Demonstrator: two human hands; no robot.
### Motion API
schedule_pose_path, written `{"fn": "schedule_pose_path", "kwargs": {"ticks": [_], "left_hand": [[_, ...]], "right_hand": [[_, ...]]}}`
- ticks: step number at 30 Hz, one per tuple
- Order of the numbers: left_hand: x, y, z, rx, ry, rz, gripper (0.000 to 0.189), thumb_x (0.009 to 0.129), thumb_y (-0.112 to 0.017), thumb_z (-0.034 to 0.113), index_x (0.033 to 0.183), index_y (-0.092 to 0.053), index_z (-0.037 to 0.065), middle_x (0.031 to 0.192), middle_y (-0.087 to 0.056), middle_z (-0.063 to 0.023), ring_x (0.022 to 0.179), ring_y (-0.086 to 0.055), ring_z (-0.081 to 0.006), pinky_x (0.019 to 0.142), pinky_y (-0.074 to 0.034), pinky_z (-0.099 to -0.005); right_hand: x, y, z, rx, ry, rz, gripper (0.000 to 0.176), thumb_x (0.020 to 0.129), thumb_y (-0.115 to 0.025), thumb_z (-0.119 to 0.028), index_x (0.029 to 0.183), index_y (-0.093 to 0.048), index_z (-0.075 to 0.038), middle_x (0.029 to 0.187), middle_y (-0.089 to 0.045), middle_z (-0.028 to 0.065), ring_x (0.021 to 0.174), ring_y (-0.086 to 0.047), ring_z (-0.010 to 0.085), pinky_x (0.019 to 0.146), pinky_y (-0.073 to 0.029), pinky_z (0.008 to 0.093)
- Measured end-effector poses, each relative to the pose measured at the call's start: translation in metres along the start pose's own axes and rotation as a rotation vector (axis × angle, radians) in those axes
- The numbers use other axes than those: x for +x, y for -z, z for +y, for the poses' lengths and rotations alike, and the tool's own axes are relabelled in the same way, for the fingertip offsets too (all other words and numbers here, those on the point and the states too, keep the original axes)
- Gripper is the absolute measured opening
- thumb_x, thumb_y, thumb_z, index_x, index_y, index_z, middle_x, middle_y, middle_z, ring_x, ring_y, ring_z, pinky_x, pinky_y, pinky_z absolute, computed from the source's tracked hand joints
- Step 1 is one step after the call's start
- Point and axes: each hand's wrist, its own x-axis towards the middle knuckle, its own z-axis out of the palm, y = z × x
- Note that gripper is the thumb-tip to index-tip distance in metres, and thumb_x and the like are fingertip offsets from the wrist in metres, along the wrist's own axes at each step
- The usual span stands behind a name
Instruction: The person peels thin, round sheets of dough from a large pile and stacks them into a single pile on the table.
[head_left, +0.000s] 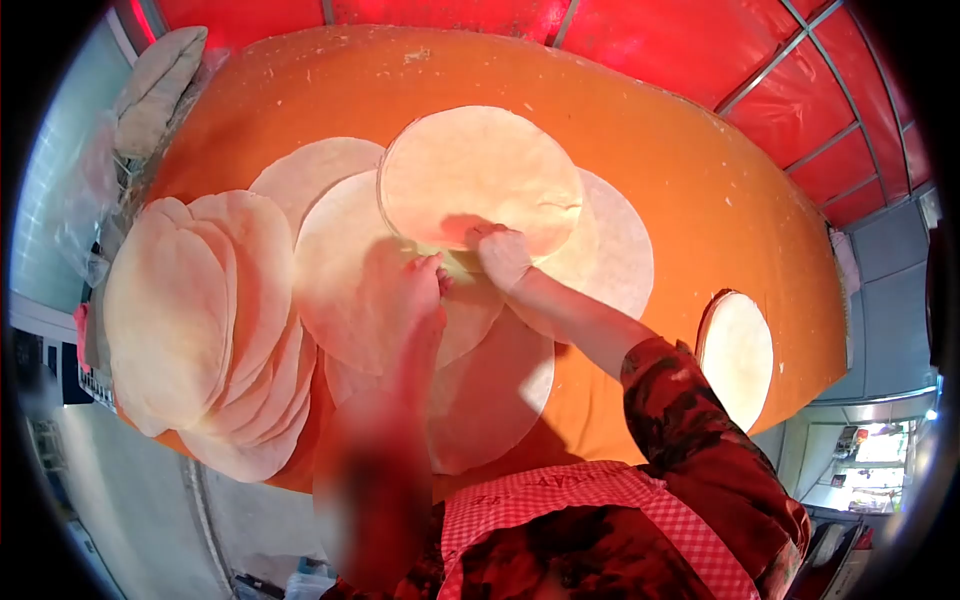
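Note:
Thin round dough sheets lie overlapping on an orange cloth-covered table. A stack of dough sheets rests on top of the others, in the middle. At its near edge my right hand is closed, fingers curled over the rim of a sheet. My left hand is also closed, just left of it, above a lower dough sheet; what its fingers hold, if anything, is hidden. Further dough sheets fan out beneath, with one pale sheet showing at the right and another nearest my apron.
A large overlapping pile of dough sheets covers the table's left end. Another round stack stands near the right edge. A folded cloth bundle sits at the far left corner. Red panelled sheeting borders the far side.

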Motion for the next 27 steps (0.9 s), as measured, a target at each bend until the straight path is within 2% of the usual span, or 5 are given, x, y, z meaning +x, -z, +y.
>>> {"fn": "schedule_pose_path", "kwargs": {"ticks": [4, 10, 15, 22, 27], "left_hand": [[0.002, -0.007, 0.002, -0.016, -0.005, -0.012, 0.023, 0.092, -0.057, 0.023, 0.108, -0.056, 0.006, 0.094, -0.059, -0.0050, 0.085, -0.058, -0.0165, 0.076, -0.048, -0.0306], [-0.005, -0.005, 0.015, -0.238, 0.012, -0.234, 0.030, 0.096, -0.053, 0.027, 0.117, -0.054, 0.005, 0.107, -0.058, -0.0072, 0.097, -0.057, -0.0194, 0.082, -0.048, -0.0318], [-0.051, -0.001, 0.018, -0.013, -0.240, -0.111, 0.040, 0.096, -0.052, 0.027, 0.129, -0.048, 0.004, 0.120, -0.057, -0.0095, 0.105, -0.056, -0.0202, 0.090, -0.043, -0.0337], [-0.127, 0.136, -0.003, 0.060, -0.520, 0.523, 0.041, 0.085, -0.063, 0.006, 0.123, -0.048, 0.000, 0.109, -0.057, -0.0068, 0.097, -0.055, -0.0164, 0.085, -0.045, -0.0286], [-0.123, 0.150, -0.002, -0.094, -0.345, 0.319, 0.029, 0.084, -0.060, 0.005, 0.111, -0.051, -0.001, 0.095, -0.056, -0.0051, 0.081, -0.054, -0.0129, 0.068, -0.046, -0.0259]], "right_hand": [[-0.001, 0.013, -0.017, 0.119, -0.057, -0.049, 0.021, 0.074, -0.061, -0.020, 0.092, -0.062, -0.009, 0.107, -0.062, 0.0093, 0.105, -0.059, 0.0249, 0.066, -0.052, 0.0405], [-0.017, 0.029, -0.012, 0.207, 0.062, 0.286, 0.051, 0.074, -0.066, -0.027, 0.121, -0.055, -0.009, 0.117, -0.061, 0.0102, 0.106, -0.060, 0.0274, 0.074, -0.053, 0.0393], [0.036, -0.017, 0.031, 0.017, -0.065, -0.298, 0.023, 0.077, -0.060, -0.021, 0.094, -0.069, -0.010, 0.084, -0.069, 0.0110, 0.078, -0.068, 0.0280, 0.065, -0.055, 0.0390], [0.066, 0.177, -0.009, 0.020, 0.105, 0.084, 0.016, 0.073, -0.056, -0.010, 0.085, -0.067, -0.013, 0.069, -0.065, 0.0118, 0.061, -0.064, 0.0291, 0.051, -0.049, 0.0457], [-0.044, 0.065, -0.120, 0.072, 0.247, 0.107, 0.005, 0.072, -0.059, -0.015, 0.075, -0.062, -0.012, 0.061, -0.060, 0.0040, 0.053, -0.061, 0.0239, 0.045, -0.047, 0.0378]]}}
